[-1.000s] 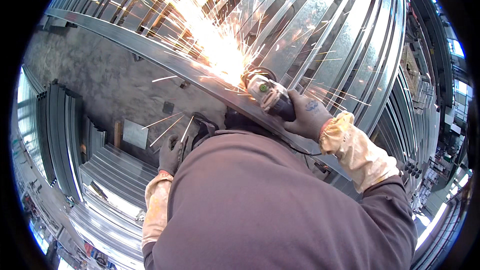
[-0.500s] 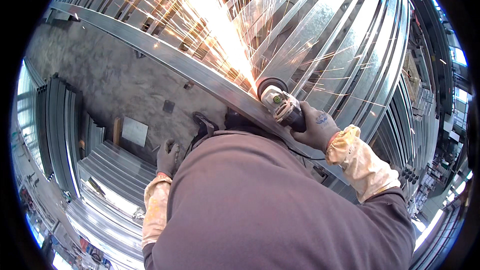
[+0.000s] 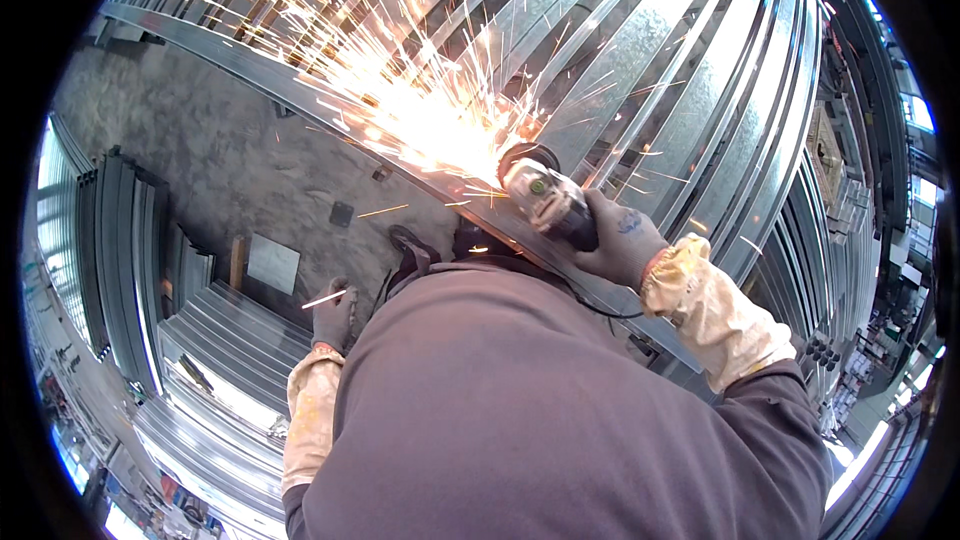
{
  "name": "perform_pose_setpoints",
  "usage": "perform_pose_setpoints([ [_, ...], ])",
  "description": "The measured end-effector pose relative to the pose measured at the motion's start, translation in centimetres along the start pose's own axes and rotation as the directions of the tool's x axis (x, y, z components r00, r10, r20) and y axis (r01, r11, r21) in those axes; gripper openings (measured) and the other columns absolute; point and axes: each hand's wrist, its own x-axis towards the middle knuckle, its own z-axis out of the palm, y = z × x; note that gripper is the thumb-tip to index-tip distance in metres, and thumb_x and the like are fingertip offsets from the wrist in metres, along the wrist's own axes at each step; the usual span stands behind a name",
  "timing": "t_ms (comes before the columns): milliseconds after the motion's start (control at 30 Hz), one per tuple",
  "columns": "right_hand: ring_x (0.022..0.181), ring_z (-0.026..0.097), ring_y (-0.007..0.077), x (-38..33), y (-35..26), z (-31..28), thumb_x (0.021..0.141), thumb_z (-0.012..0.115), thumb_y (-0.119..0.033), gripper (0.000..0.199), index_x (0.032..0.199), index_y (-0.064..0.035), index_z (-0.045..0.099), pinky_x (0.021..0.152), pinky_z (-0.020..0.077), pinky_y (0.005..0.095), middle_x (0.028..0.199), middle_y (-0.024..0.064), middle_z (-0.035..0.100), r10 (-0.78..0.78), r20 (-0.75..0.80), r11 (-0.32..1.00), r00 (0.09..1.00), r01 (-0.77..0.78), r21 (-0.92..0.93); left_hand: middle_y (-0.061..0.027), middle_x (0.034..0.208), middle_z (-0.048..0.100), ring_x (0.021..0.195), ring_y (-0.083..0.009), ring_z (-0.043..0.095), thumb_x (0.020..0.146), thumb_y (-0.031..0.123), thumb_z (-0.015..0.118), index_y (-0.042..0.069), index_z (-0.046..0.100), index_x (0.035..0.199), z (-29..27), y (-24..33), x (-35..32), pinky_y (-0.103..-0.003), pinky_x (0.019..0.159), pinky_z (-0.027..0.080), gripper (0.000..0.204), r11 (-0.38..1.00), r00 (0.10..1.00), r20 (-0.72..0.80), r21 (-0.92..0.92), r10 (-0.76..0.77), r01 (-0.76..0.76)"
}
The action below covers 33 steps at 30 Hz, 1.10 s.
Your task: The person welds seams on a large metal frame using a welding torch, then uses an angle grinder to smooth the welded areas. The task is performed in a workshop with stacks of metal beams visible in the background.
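Note:
My right hand (image 3: 622,242), in a grey work glove, is wrapped round the body of an angle grinder (image 3: 545,198). Its disc meets the long steel bar (image 3: 235,62) along the near edge of a rack, throwing bright sparks (image 3: 420,120) to the far left. Glare hides the exact contact spot. Down at my left side, my gloved left hand (image 3: 335,322) has its fingers curled. A thin pale streak crosses those fingers; whether it is a held stick or a spark, I cannot tell. A dark cable (image 3: 605,312) runs from the grinder's side past my waist.
Long galvanized steel profiles (image 3: 620,70) lie side by side beyond the bar. Stacked metal profiles (image 3: 235,330) stand on the left, near a square plate (image 3: 272,264) on the concrete floor (image 3: 200,130). More bundled profiles (image 3: 800,240) are at the right.
The grinder and my right hand have shifted slightly left and nearer to me. The sparks have gone from a narrow jet to a wider, lower burst along the bar. My left hand stays almost in place.

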Motion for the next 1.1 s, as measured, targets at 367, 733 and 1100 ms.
perform_pose_setpoints([
  [367, 0.09, 0.067, 0.0387, -4.4, 3.9, 1.7, 0.074, 0.073, -0.026, 0.061, 0.125, -0.0053, 0.047, 0.079, 0.0537, 0.0445, 0.095, 0.0209, 0.067, 0.018, -0.079, 0.997, 0.997, -0.012, 0.08, -0.0024, 0.081, 0.063, 0.062, -0.0066, 0.051, 0.089, 0.014, 0.067, 0.0, 0.06, 0.117, 1.1, 0.0, -0.6, -0.024, 0.056, 0.043, 0.033, 0.98, 0.992, -0.054, 0.172, 0.11, -0.099],
  [733, 0.098, 0.065, 0.0389, -1.1, 1.6, 0.4, 0.077, 0.072, -0.036, 0.061, 0.122, -0.0046, 0.046, 0.084, 0.0522, 0.0456, 0.102, 0.0214, 0.066, -0.031, -0.011, 0.998, 0.999, 0.03, -0.057, -0.0064, 0.091, 0.067, 0.07, -0.0081, 0.057, 0.089, 0.014, 0.067, 0.0, 0.061, 0.117, 0.7, 0.0, -0.3, -0.025, 0.062, 0.047, 0.032, 0.999, 0.998, -0.047, -0.014, 0.049, -0.05],
  [1100, 0.097, 0.065, 0.0397, 0.8, 1.1, 0.2, 0.073, 0.072, -0.033, 0.062, 0.122, -0.0032, 0.047, 0.083, 0.0534, 0.0465, 0.097, 0.0229, 0.068, -0.031, 0.026, 0.999, 0.999, 0.032, -0.043, -0.012, 0.098, 0.069, 0.087, -0.0188, 0.065, 0.088, 0.017, 0.067, -0.001, 0.061, 0.115, 1.9, -2.3, -0.7, -0.032, 0.078, 0.051, 0.033, 0.923, 0.978, -0.057, 0.347, 0.199, -0.167],
])
